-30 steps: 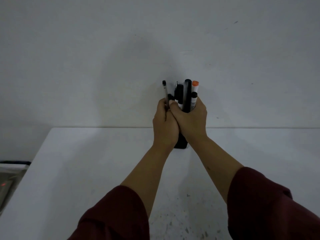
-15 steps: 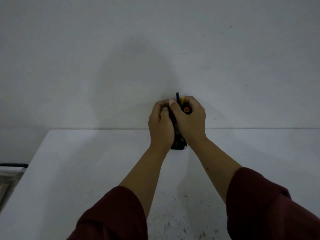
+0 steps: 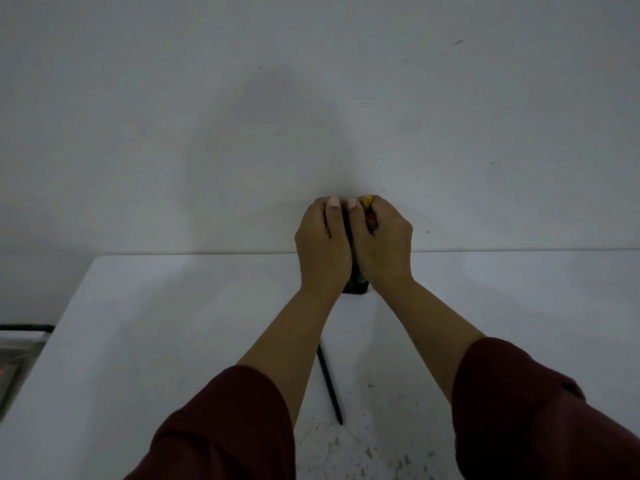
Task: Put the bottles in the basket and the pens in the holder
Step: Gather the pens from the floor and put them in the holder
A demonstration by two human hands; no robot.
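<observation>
A black pen holder stands on the white table near the back wall, mostly hidden by my hands. My left hand wraps its left side and my right hand wraps its right side. Both hands press over the pens in the holder; only a yellow pen tip and an orange-capped pen peek out between the fingers. One thin black pen lies loose on the table between my forearms. No bottles or basket are in view.
A white wall rises just behind the table's back edge. The table's left edge drops to a floor area with a dark cable and a grey device. The near tabletop is speckled with marks.
The pens that stood tall above my hands have sunk down into the holder under my hands. A thin black pen now lies on the table between my forearms.
</observation>
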